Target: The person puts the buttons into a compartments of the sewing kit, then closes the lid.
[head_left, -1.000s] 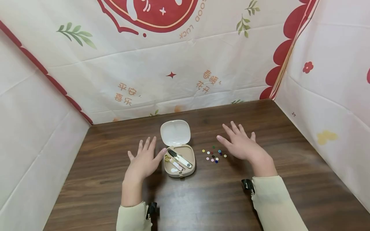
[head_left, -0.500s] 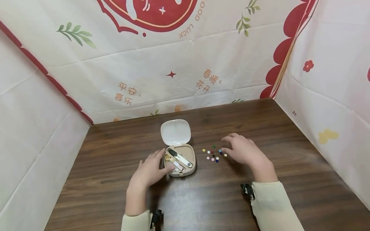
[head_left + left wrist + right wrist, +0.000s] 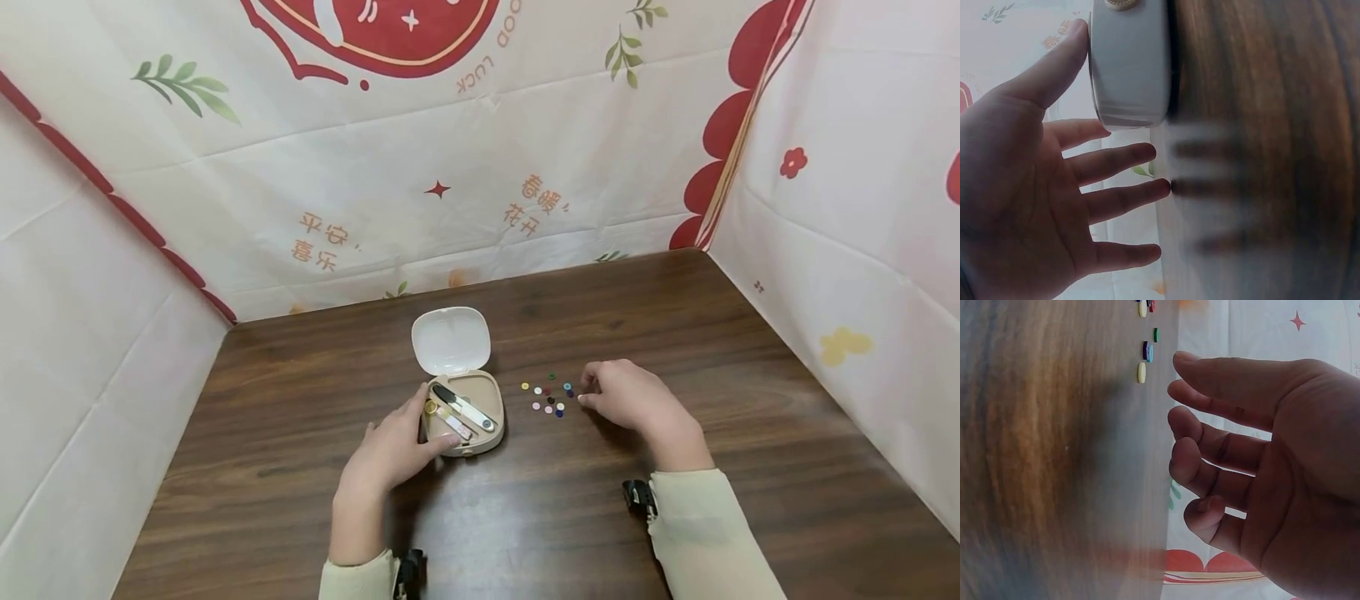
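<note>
Left hand (image 3: 393, 450) steadying open sewing box (image 3: 463, 414), fingers relaxed; right hand (image 3: 626, 400) loosely curled, empty, beside buttons (image 3: 549, 398), mid-worktop.

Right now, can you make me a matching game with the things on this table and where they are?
Things:
1. left hand
2. right hand
3. white lid
4. little snips

Places:
A. lying inside the open beige box
B. flipped open behind the box, towards the wall
C. touching the box's left side
D. just right of the coloured buttons

Pairs: 1-C, 2-D, 3-B, 4-A
</note>
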Demonstrator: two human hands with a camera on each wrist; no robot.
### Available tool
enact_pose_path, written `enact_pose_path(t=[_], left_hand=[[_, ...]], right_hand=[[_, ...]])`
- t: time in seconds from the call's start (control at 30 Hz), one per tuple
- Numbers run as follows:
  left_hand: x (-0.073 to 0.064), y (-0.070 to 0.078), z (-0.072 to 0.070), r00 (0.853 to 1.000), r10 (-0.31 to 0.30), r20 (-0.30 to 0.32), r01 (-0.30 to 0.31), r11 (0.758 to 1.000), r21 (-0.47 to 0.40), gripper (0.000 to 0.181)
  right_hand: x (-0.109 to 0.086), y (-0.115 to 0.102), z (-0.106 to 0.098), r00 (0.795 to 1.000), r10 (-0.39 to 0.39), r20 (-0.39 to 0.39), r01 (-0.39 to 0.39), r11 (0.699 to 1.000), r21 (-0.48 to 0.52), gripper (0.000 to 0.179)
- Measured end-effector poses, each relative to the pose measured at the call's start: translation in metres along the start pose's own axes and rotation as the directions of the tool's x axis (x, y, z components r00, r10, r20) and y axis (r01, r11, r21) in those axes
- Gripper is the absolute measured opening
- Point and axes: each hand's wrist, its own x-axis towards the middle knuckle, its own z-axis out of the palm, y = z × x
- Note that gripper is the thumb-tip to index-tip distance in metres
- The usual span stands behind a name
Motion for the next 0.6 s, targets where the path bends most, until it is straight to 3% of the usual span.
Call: enact_pose_path(t=[0.2,0.43,0.6], left_hand=[[0.0014,0.0002,0.0051,1.0,-0.025,0.018,0.024,1.0,0.009,0.1],[0.0012,-0.0023,0.0092,0.995,-0.073,0.068,0.066,0.992,0.108,0.103],[0.0034,-0.0006,0.0096,0.99,-0.1,0.096,0.087,0.988,0.127,0.105]], right_hand=[[-0.0034,-0.0016,-0.0025,1.0,0.007,-0.013,-0.007,1.0,-0.001,0.014],[-0.0037,-0.0013,-0.0022,1.0,0.012,-0.018,-0.012,1.0,-0.007,0.012],[0.0009,-0.0013,-0.0002,1.0,0.027,-0.011,-0.027,0.999,-0.028,0.009]])
